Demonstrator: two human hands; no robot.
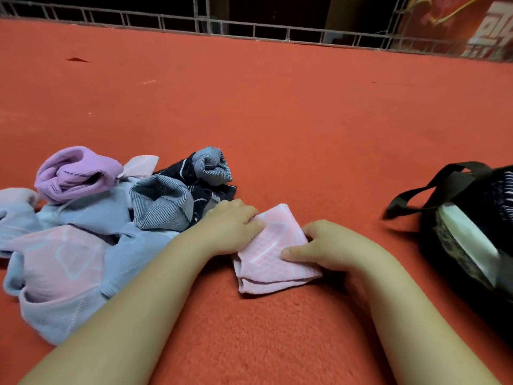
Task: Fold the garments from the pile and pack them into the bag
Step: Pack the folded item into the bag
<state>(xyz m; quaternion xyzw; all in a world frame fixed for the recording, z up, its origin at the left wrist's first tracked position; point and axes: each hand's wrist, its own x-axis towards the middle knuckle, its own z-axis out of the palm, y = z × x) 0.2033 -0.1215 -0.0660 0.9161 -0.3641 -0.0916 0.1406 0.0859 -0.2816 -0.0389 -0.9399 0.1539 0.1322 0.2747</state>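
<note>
While both hands hold it down, a folded pink garment (273, 251) lies flat on a red carpet (277, 107), low in the middle of the view. It is a small, roughly square packet with pale line patterns, its layered edges showing at the near corner.

The left hand (231, 226) rests on the garment's left edge, knuckles up, fingers (251, 218) curled down onto the cloth. The right hand (327, 243) sits at the right edge, thumb (291, 252) pressed flat on top and the other fingers bent around the far side, gripping the fold. Both bare forearms reach in from the bottom of the view.

To the left, just beside the left hand, is the pile (91, 218) of loose garments: a lilac piece bunched on top, pale blue and pink pieces spread beneath, and a dark patterned piece with grey striped cuffs at the right side of the heap.

To the right, apart from the folded garment, stands a black bag (455, 245) with its top open, black handles (433, 187) arching up, and something white visible inside.

Beyond the carpet, a low metal railing (249, 29) runs across the top of the view, with darkness behind it.
</note>
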